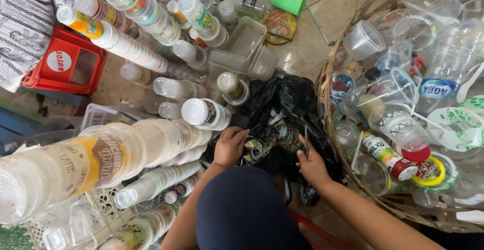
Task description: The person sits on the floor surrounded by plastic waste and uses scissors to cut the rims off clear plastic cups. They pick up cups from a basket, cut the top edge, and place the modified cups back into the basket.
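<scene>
The fingers of the left hand (230, 146) are curled over the near edge of a black plastic bag (295, 101), pinching its rim just where a crumple of printed wrappers (262, 146) shows inside. The right hand (312, 165) grips the bag's opposite edge, fingers folded around the plastic; a thin dark strip rises from that grip, and it may be a blade or a fold of the bag, since the view is too poor to tell. The bag lies open on the tiled floor between both hands, straight ahead of the person's dark-clad knee (244, 207).

Left of the bag lie long stacks of nested plastic cups (101, 162) on their sides, over a white crate (103, 202). Beyond the bag stand clear plastic tubs (244, 46) and a green cup (288, 1). Right of the bag, touching it, is a woven basket (327, 86) heaped with clear cups and bottles. Far left of the bag sits a red stool (63, 61).
</scene>
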